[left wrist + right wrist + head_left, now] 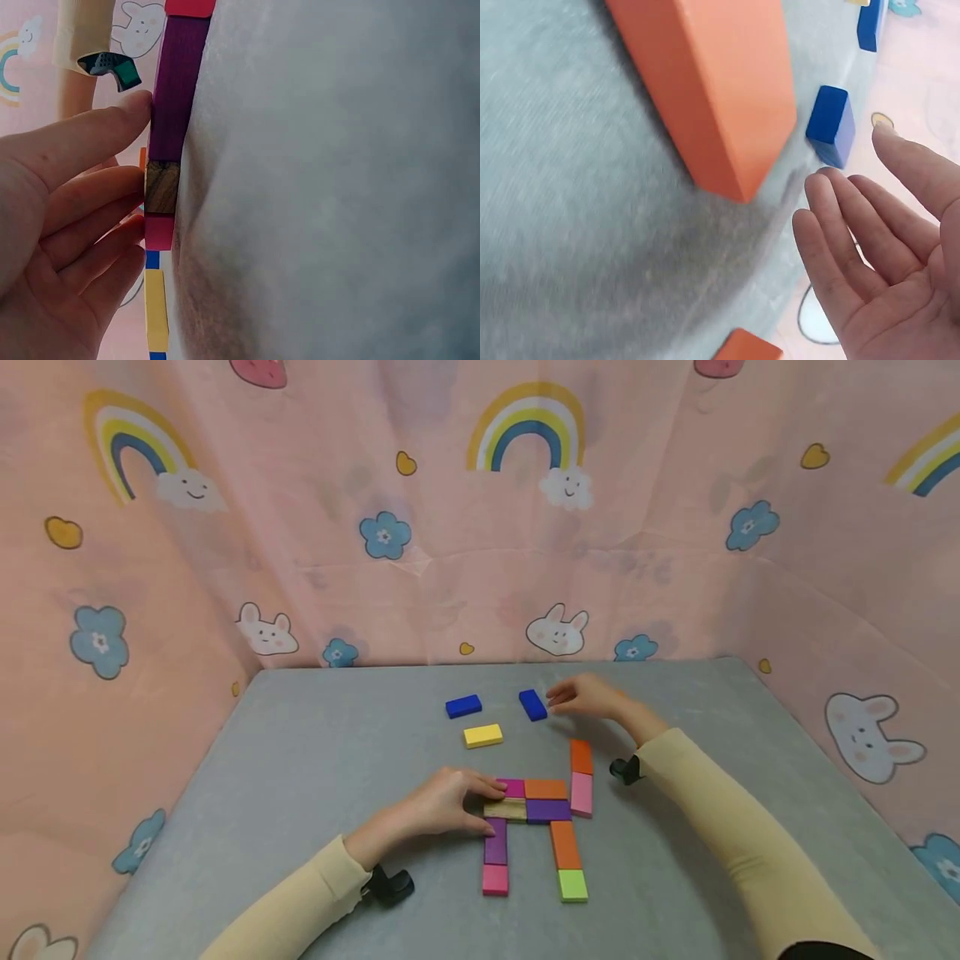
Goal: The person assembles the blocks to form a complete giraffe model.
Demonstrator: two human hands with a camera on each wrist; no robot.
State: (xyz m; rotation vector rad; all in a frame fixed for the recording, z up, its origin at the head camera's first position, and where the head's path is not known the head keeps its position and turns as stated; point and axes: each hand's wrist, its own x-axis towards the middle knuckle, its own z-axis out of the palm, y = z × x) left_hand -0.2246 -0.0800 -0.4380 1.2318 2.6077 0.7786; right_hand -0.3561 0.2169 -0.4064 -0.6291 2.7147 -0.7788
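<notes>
Flat coloured blocks lie joined in a pattern on the grey table (337,735). My left hand (442,802) touches its left side, thumb by the purple block (496,843), fingertips by the magenta block (513,787) and wood-grain block (504,810). The left wrist view shows these fingers extended, not wrapped round a block. My right hand (588,695) hovers with loosely bent fingers just right of a tilted blue block (533,705). In the right wrist view a gap separates the fingertips from that blue block (830,124); nothing is held.
Another blue block (463,706) and a yellow block (483,736) lie at the back. An orange block (581,757) and pink block (581,795) form a column below the right forearm. Orange (566,846) and green (573,886) blocks extend towards me. A pink patterned curtain (442,585) hangs behind.
</notes>
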